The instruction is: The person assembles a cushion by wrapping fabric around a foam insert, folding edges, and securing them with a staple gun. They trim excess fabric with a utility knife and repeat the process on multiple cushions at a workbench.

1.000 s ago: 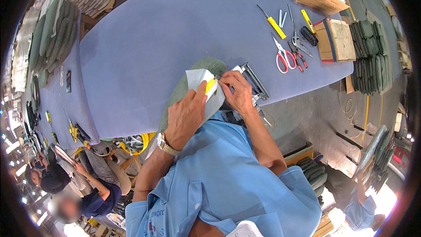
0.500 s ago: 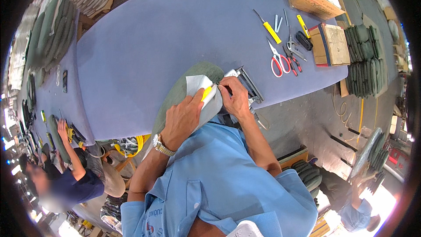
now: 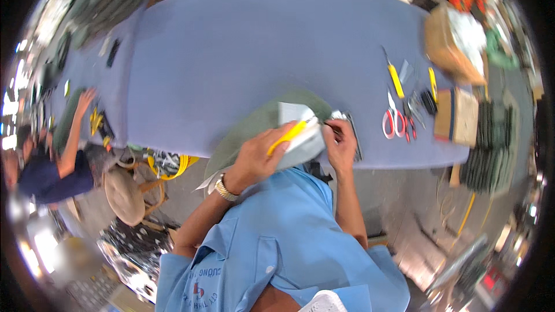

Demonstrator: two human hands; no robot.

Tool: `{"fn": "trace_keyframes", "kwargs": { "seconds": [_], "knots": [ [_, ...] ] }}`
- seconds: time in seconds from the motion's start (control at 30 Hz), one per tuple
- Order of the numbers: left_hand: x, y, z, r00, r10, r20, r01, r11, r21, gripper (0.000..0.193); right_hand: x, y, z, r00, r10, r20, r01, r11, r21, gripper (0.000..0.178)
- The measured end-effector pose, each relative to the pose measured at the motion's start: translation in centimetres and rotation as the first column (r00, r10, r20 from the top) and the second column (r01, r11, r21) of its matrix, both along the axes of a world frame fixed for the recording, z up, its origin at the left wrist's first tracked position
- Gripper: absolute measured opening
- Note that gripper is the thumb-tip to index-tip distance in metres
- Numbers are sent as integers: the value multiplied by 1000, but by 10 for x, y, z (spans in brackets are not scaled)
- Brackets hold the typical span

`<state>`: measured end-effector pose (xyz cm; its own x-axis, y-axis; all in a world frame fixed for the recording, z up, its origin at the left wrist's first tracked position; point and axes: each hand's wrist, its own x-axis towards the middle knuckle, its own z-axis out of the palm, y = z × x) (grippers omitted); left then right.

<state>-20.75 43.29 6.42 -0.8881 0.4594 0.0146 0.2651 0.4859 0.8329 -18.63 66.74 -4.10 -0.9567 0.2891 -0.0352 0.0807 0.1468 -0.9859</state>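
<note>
A dark green padded cushion piece (image 3: 245, 133) with a pale grey underside (image 3: 303, 153) lies over the near edge of the blue-covered table. My left hand (image 3: 258, 153), a watch at its wrist, rests on the piece. In its grip is a yellow-handled tool (image 3: 289, 137), tip toward the piece's right end; blur hides its kind. My right hand (image 3: 341, 145) is by that end, thumb and fingers pinched together around something small and dark that I cannot make out. Just beyond it is a black and silver staple gun (image 3: 354, 133), partly hidden.
On the right of the table (image 3: 248, 40) lie red-handled scissors (image 3: 393, 121), pliers (image 3: 409, 122), a yellow screwdriver (image 3: 395, 81) and a yellow cutter (image 3: 433, 84). A wooden box (image 3: 457, 117) and a carton (image 3: 448, 40) stand beyond. At left a co-worker's arm (image 3: 72, 138) reaches over another table.
My view has shifted, so the table things appear farther right. The yellow handle now shows more, lifted and angled in my left hand. My right fingers have drawn slightly away from the cushion's end.
</note>
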Motion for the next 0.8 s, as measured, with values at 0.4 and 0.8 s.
{"fn": "trace_keyframes", "kwargs": {
  "seconds": [0.4, 0.8],
  "knots": [
    [-46, 87, 29, 969, -211, -129, 205, 977, -61, 69, -30, -4, 60, 976, -43, -213, -109, 750, -652, 30],
    [-126, 116, -99, 833, -542, 108, 549, 790, -272, 47, -14, 137, -74, 952, -204, 227, 213, 977, -16, 25]
  ]
}}
